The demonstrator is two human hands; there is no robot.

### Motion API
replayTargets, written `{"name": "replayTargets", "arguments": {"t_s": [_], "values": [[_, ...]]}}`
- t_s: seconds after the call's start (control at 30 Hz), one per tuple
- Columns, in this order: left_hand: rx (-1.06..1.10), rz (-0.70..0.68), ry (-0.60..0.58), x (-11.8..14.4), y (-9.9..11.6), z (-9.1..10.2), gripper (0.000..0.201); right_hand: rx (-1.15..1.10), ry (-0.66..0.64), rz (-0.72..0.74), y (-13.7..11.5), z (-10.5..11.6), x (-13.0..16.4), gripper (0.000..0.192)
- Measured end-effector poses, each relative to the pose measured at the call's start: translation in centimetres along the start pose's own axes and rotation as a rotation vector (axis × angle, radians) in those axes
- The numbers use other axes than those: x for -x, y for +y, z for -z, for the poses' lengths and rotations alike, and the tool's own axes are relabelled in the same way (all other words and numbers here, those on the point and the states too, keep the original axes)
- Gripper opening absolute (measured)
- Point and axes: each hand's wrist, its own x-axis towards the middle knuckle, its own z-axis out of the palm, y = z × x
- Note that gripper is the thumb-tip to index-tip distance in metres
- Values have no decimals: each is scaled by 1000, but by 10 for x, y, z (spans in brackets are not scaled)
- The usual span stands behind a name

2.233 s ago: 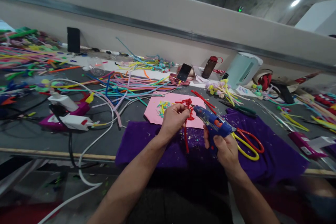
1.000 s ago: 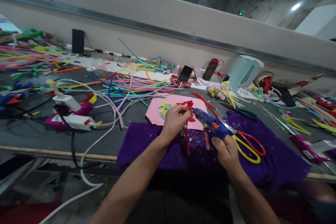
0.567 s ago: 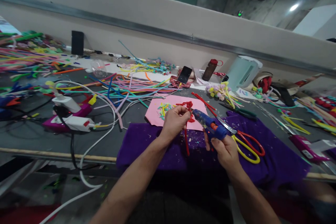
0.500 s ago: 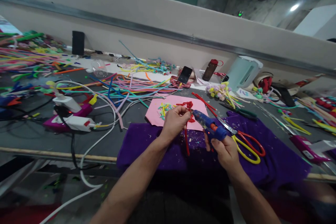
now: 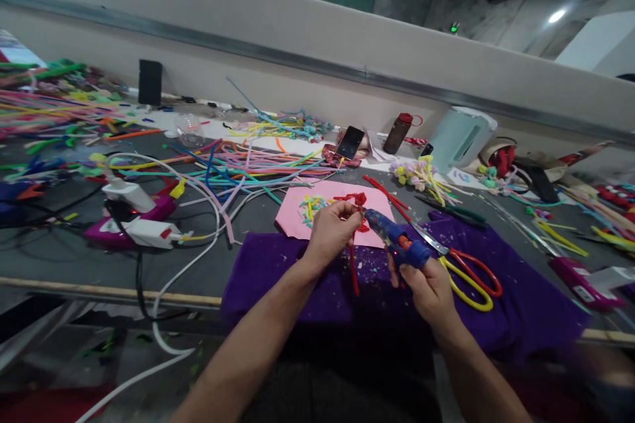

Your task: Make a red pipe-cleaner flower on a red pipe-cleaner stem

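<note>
Under both hands, a purple cloth (image 5: 496, 304) draped over the table's near edge, flecked with scraps. Beyond the left hand's knuckles, a pink sheet (image 5: 297, 211) lying flat; just right of the right hand, red-and-yellow scissors (image 5: 469, 274) resting on the cloth. Farther left of the left hand, well apart, a loose spread of coloured pipe cleaners (image 5: 248, 165).

In the right hand (image 5: 429, 291), fingers wrapped around the grip, a blue glue gun (image 5: 399, 244): rigid plastic, probably light, best taken by the handle and kept clear of the likely hot nozzle, which points at the red piece and looks to be touching or nearly so.

In the left hand (image 5: 330, 231), pinched at fingertips and thumb, a red pipe-cleaner figure (image 5: 354, 225), stem hanging below the fist. Likely featherweight, fuzzy, easily bent; safest hold on the stem, away from fresh glue.
</note>
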Motion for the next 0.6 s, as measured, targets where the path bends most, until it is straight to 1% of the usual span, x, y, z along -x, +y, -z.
{"name": "replayTargets", "arguments": {"t_s": [0.1,0.23,0.3,0.37,0.43,0.5,0.6], "values": [[-8,0,-19,-1,-2,1,15,-17,3,-3,-1,0,-1,21],[11,17,-37,-1,-1,1,15,19,-18,-1,-1,1,0,21],[41,35,-42,-1,0,1,16,22,-39,0,-1,5,1,18],[98,65,-50,-1,3,1,18,46,-28,9,-1,13,2,12],[201,113,-90,-1,5,3,20,151,8,32,1,21,0,15],[323,175,-162,-2,6,5,22,347,22,54,6,29,-5,22],[452,255,-283,-2,6,8,23,668,-49,38,21,35,-12,28]]}}
